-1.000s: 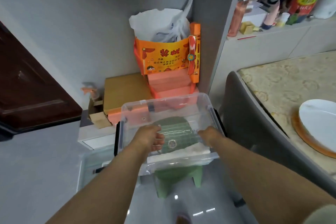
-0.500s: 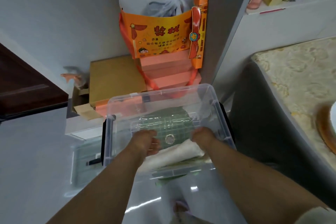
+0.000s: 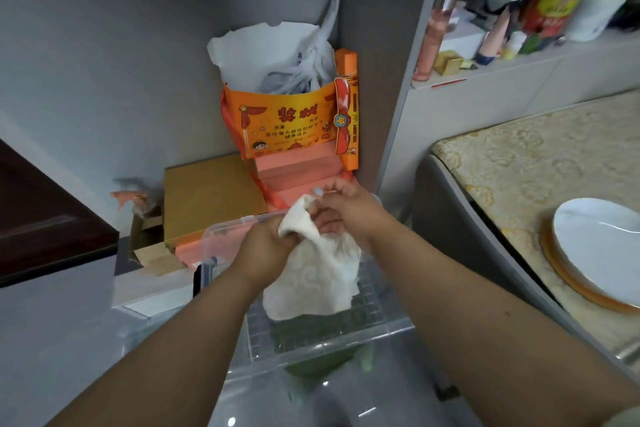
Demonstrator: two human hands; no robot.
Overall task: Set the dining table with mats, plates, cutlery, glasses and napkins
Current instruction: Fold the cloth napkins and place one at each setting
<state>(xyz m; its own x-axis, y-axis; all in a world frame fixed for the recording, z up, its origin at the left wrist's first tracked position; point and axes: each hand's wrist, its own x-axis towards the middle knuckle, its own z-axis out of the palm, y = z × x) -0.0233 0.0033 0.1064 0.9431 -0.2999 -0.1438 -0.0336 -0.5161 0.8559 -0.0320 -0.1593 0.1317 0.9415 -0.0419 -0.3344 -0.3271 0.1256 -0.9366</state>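
Both hands grip white napkin (image 3: 311, 274) above clear box (image 3: 346, 336): left hand (image 3: 266, 246) bunches top, right hand (image 3: 349, 215) pinches edge. Lift clear, unfold, carry to table (image 3: 519, 177) beside plate (image 3: 599, 253).

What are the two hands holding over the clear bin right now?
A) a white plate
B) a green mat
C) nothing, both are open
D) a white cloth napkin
D: the left hand and right hand both grip a bunched white cloth napkin, which hangs above the clear bin; the white plate sits on the table at right.
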